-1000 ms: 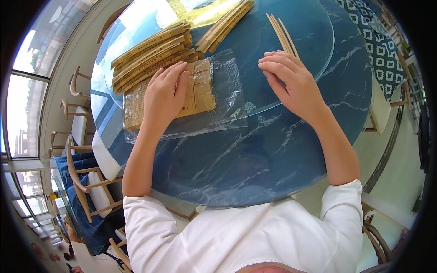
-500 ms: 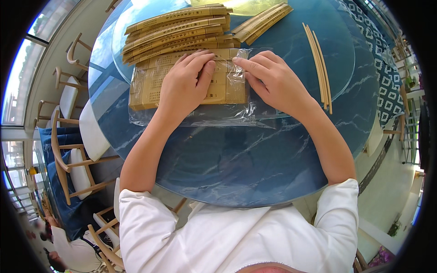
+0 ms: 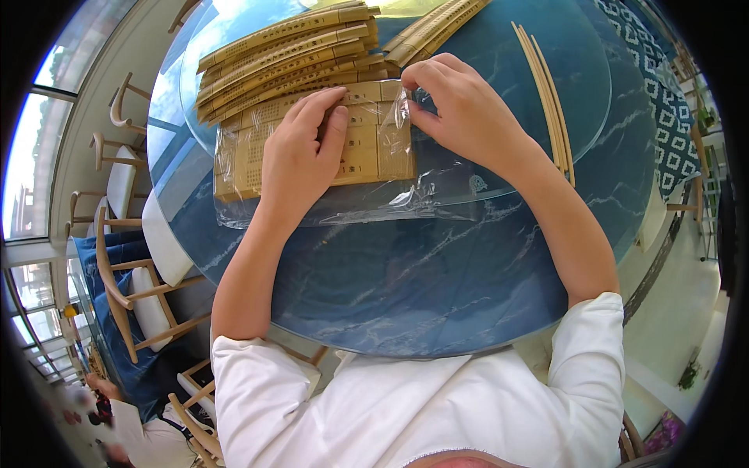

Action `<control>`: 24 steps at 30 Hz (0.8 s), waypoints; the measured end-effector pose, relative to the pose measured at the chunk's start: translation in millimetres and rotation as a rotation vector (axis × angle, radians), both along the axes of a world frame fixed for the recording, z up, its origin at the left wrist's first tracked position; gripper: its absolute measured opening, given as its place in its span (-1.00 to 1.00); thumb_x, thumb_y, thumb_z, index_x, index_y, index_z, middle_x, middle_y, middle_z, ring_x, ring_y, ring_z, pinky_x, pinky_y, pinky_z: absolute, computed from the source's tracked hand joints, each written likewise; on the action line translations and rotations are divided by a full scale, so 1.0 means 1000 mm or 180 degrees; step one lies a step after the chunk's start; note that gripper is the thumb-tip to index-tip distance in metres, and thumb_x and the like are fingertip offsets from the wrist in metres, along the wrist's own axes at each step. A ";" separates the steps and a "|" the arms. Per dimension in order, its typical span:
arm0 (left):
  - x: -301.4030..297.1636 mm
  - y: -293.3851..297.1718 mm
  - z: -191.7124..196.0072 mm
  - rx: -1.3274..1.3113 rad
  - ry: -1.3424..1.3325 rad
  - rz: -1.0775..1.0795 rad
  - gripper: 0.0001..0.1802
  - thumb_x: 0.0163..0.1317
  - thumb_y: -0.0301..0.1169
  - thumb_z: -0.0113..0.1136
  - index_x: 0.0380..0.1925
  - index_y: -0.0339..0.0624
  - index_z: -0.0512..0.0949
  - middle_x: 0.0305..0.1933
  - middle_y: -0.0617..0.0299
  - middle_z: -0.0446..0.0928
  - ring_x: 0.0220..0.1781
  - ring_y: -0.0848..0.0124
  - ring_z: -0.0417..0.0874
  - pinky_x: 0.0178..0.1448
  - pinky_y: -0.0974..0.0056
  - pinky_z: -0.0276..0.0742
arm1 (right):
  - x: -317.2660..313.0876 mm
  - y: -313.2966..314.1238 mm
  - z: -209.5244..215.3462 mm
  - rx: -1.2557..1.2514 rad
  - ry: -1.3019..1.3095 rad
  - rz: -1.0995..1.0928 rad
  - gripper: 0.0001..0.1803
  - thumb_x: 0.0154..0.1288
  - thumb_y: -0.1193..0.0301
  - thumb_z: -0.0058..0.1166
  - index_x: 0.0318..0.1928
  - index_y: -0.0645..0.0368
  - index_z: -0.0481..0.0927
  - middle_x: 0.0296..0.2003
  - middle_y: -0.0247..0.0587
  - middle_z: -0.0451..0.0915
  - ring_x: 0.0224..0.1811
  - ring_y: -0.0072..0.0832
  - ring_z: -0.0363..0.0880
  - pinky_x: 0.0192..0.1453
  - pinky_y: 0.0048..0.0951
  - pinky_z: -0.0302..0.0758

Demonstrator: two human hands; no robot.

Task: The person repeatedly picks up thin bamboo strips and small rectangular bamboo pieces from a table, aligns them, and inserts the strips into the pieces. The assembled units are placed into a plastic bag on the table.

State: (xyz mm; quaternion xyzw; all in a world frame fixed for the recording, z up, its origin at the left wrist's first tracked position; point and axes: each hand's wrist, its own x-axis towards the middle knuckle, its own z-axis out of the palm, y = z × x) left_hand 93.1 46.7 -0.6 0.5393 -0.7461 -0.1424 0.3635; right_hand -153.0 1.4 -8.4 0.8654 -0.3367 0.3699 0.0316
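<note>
A flat bundle of tan, bamboo-coloured printed strips lies in a clear plastic bag on the table in front of me. My left hand rests flat on top of it, fingers stretched and holding nothing. At the bag's right edge, my right hand has its forefinger and thumb curled on the clear film; the other fingers are bent behind. A stack of similar tan printed pieces sits just beyond the bag, partly touching its far edge.
More tan folded pieces lie at the far middle. Several thin wooden sticks are to the right on the round glass turntable of the blue marbled table. Wooden chairs stand at left, and another person sits at lower left.
My right hand has shifted slightly up to the bag's far right corner, its forefinger now more bent. My left hand stays on the bundle. The whole view has shifted a little.
</note>
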 end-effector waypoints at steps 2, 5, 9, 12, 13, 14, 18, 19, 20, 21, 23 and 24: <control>0.001 -0.002 -0.003 -0.0158 0.0012 -0.0030 -0.70 0.57 -0.29 0.23 0.17 -0.16 0.69 0.17 0.02 0.74 0.06 0.09 0.80 0.08 0.18 0.70 | -0.003 0.000 0.000 -0.0071 0.0121 0.0104 -0.81 0.34 0.36 0.43 -0.17 0.17 0.70 -0.28 -0.26 0.63 -0.12 -0.28 0.60 0.00 -0.28 0.63; 0.000 -0.002 -0.004 -0.0144 0.0053 -0.0022 -0.70 0.56 -0.28 0.22 0.16 -0.15 0.70 0.17 0.02 0.74 0.01 0.09 0.81 0.01 0.18 0.72 | -0.002 0.003 -0.003 -0.0184 0.0118 0.0097 -0.83 0.33 0.34 0.42 -0.22 0.15 0.73 -0.31 -0.30 0.60 -0.12 -0.30 0.60 0.04 -0.30 0.63; 0.000 -0.002 -0.005 -0.0062 0.0006 0.0014 -0.69 0.58 -0.27 0.21 0.18 -0.14 0.69 0.19 0.03 0.74 0.00 0.13 0.81 0.00 0.20 0.72 | 0.009 0.003 -0.015 -0.0226 -0.0028 0.0070 -0.81 0.34 0.23 0.40 -0.26 0.07 0.80 -0.36 -0.35 0.56 -0.13 -0.34 0.61 0.08 -0.32 0.62; 0.000 -0.003 -0.004 -0.0147 -0.0069 0.0004 -0.69 0.58 -0.26 0.21 0.17 -0.14 0.69 0.18 0.03 0.74 0.00 0.12 0.81 0.00 0.20 0.73 | 0.008 0.004 -0.018 -0.0268 0.0051 0.0071 -0.80 0.35 0.21 0.39 -0.26 0.06 0.80 -0.37 -0.37 0.56 -0.13 -0.36 0.61 0.07 -0.33 0.62; 0.000 -0.003 -0.005 -0.0149 -0.0076 0.0006 -0.69 0.58 -0.26 0.22 0.17 -0.14 0.69 0.18 0.03 0.74 0.00 0.12 0.81 0.00 0.20 0.73 | 0.007 0.005 -0.018 -0.0264 0.0117 0.0059 -0.80 0.35 0.21 0.39 -0.26 0.06 0.80 -0.37 -0.38 0.56 -0.13 -0.37 0.61 0.07 -0.33 0.62; 0.001 -0.003 -0.006 -0.0150 -0.0082 0.0016 -0.69 0.57 -0.26 0.22 0.17 -0.14 0.69 0.18 0.04 0.74 0.00 0.13 0.81 0.01 0.20 0.73 | 0.005 0.006 -0.016 -0.0256 0.0152 0.0077 -0.82 0.34 0.24 0.40 -0.24 0.07 0.80 -0.36 -0.38 0.57 -0.14 -0.36 0.59 0.06 -0.33 0.62; 0.001 -0.002 -0.004 -0.0112 -0.0098 0.0071 -0.69 0.57 -0.26 0.22 0.17 -0.13 0.69 0.17 0.04 0.74 0.00 0.13 0.81 0.01 0.21 0.73 | 0.001 0.008 -0.010 -0.0195 0.0172 0.0191 -0.86 0.33 0.31 0.41 -0.22 0.07 0.78 -0.35 -0.38 0.57 -0.17 -0.36 0.56 0.05 -0.32 0.62; 0.001 -0.002 -0.004 -0.0135 -0.0098 0.0061 -0.69 0.57 -0.26 0.22 0.18 -0.13 0.69 0.17 0.04 0.74 0.00 0.13 0.81 0.01 0.21 0.73 | 0.001 0.008 -0.011 -0.0174 0.0147 0.0231 -0.87 0.33 0.30 0.41 -0.23 0.06 0.78 -0.35 -0.39 0.56 -0.16 -0.36 0.56 0.06 -0.31 0.62; 0.001 -0.002 -0.005 -0.0155 -0.0097 0.0051 -0.69 0.57 -0.26 0.22 0.18 -0.13 0.69 0.17 0.03 0.74 0.00 0.13 0.82 0.01 0.21 0.73 | 0.002 0.008 -0.013 -0.0224 0.0138 0.0234 -0.87 0.32 0.30 0.41 -0.25 0.05 0.77 -0.34 -0.39 0.56 -0.15 -0.36 0.56 0.08 -0.31 0.62; 0.001 -0.003 -0.006 -0.0175 -0.0096 0.0042 -0.69 0.58 -0.27 0.21 0.18 -0.13 0.69 0.17 0.03 0.74 0.00 0.13 0.82 0.01 0.21 0.73 | 0.004 0.008 -0.016 -0.0273 0.0129 0.0238 -0.86 0.32 0.29 0.41 -0.27 0.05 0.76 -0.34 -0.39 0.56 -0.14 -0.36 0.56 0.09 -0.30 0.62; 0.001 -0.003 -0.005 -0.0224 -0.0094 -0.0014 -0.70 0.57 -0.29 0.22 0.17 -0.14 0.69 0.16 0.03 0.74 0.03 0.13 0.81 0.04 0.21 0.73 | 0.005 0.009 -0.018 -0.0321 0.0179 0.0221 -0.86 0.32 0.28 0.41 -0.28 0.04 0.75 -0.32 -0.40 0.56 -0.12 -0.36 0.55 0.11 -0.29 0.61; 0.002 -0.003 -0.005 -0.0248 -0.0092 -0.0041 -0.70 0.57 -0.30 0.22 0.17 -0.15 0.69 0.16 0.03 0.74 0.04 0.13 0.81 0.05 0.21 0.73 | 0.004 0.009 -0.017 -0.0319 0.0239 0.0201 -0.86 0.33 0.28 0.40 -0.28 0.04 0.75 -0.31 -0.40 0.57 -0.11 -0.36 0.55 0.12 -0.28 0.61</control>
